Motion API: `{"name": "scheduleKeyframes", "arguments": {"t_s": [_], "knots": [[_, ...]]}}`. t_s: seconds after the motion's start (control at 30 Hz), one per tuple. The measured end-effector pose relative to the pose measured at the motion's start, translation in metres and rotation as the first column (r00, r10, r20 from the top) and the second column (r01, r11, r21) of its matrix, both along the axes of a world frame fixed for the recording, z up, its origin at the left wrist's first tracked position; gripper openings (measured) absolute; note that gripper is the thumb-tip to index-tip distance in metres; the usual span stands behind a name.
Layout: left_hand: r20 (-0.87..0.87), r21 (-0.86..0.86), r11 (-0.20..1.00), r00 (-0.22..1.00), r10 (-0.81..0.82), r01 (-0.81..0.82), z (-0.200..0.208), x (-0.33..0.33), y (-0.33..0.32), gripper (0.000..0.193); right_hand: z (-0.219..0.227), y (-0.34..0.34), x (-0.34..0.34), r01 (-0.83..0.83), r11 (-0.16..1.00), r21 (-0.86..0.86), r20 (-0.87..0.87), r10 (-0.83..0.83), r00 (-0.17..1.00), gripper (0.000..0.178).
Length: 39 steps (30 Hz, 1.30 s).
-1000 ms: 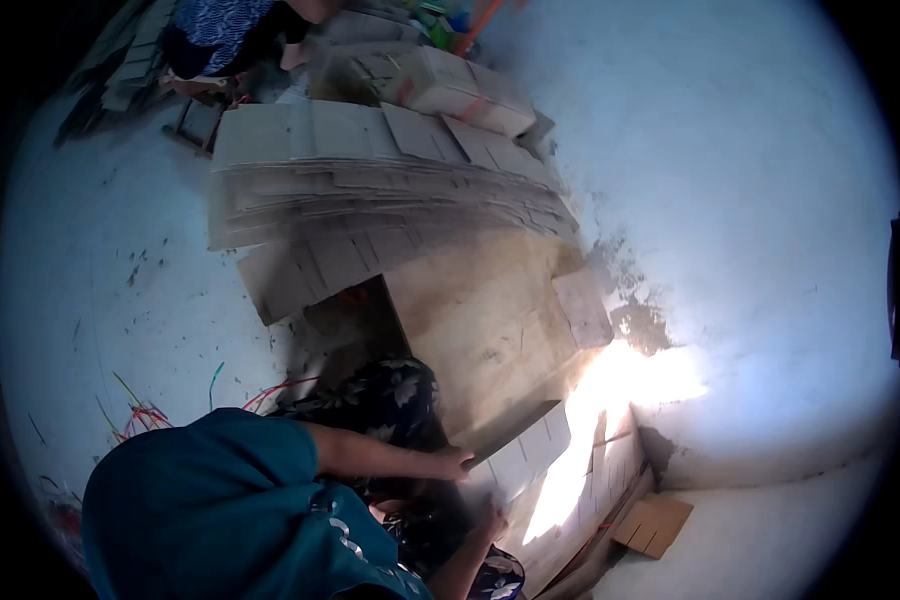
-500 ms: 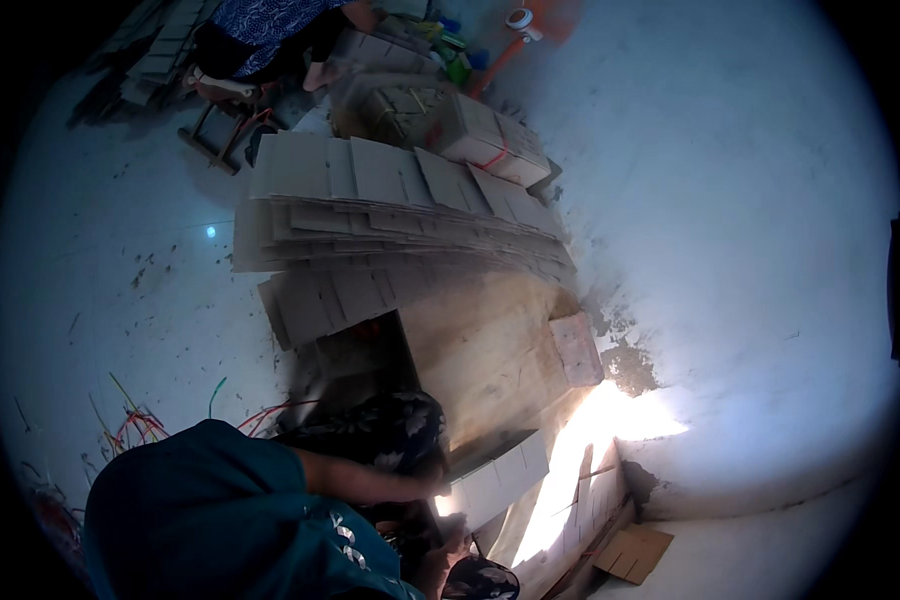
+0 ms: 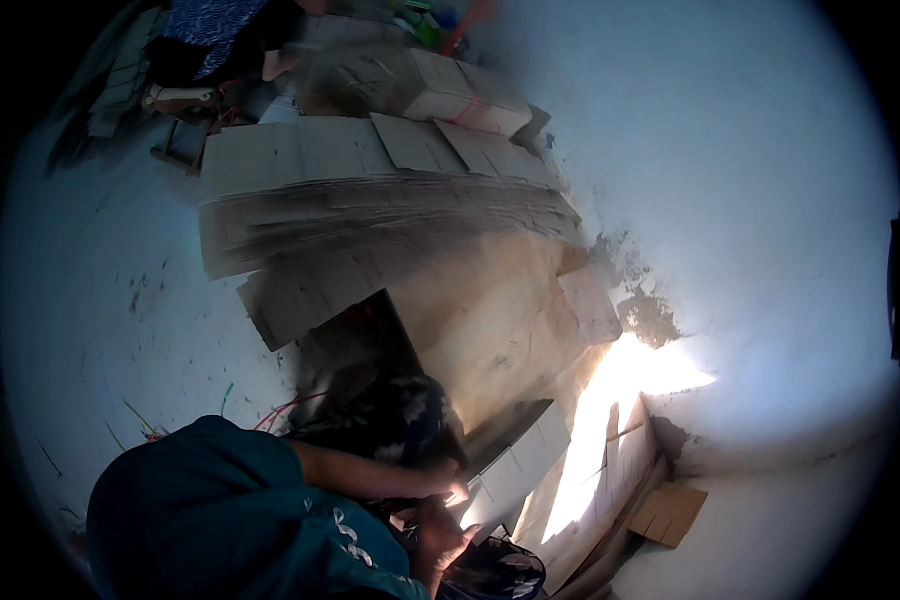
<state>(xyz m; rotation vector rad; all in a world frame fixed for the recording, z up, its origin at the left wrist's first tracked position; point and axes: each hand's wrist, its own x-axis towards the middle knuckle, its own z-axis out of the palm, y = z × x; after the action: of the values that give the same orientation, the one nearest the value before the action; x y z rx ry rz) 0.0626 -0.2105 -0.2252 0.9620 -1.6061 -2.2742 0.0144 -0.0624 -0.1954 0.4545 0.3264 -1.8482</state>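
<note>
My left hand is in front of my body, fingers curled at the near end of a pale slotted cardboard piece. What those fingers hold, if anything, is too blurred to make out. Just below it, my right hand has its thumb stretched away from the other fingers, and no held thing shows in it. Bright sunlight falls between the hands. The slotted piece lies tilted on a brown board work surface, beside a sunlit strip.
Overlapping stacks of grey slotted cardboard cover the far side. Behind them stands a tied carton. A reddish block sits by the stained wall. A brown cardboard piece lies lower right. Another person sits far left.
The view has shifted, moving the stacks left and the work surface slightly right. My right hand has risen closer to my left, its thumb now spread out.
</note>
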Motion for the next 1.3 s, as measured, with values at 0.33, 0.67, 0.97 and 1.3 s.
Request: {"name": "scheduleKeyframes", "arguments": {"t_s": [0.33, 0.67, 0.97, 1.3], "knots": [[-0.068, 0.141, 0.985, 0.994, -0.09, 0.099, 0.006, -0.01, 0.017, 0.04, 0.039, -0.021, 0.017, 0.293, 0.89, 0.349, -0.585, -0.037, 0.81, 0.04], [-0.417, 0.483, 0.816, 0.903, -0.103, 0.316, 0.035, 0.007, 0.007, 0.049, 0.041, -0.001, 0.007, 0.512, 0.698, 0.5, -0.524, -0.227, 0.821, 0.041], [-0.743, 0.481, 0.805, 0.649, 0.164, 0.347, 0.064, -0.031, -0.062, 0.049, 0.101, 0.053, -0.007, 0.704, 0.655, 0.277, -0.804, -0.244, 0.543, 0.05], [-0.591, 0.219, 0.969, 0.806, 0.042, 0.11, 0.146, -0.04, -0.067, 0.05, 0.154, 0.182, 0.002, 0.778, 0.558, 0.289, -0.887, -0.15, 0.436, 0.048]]}}
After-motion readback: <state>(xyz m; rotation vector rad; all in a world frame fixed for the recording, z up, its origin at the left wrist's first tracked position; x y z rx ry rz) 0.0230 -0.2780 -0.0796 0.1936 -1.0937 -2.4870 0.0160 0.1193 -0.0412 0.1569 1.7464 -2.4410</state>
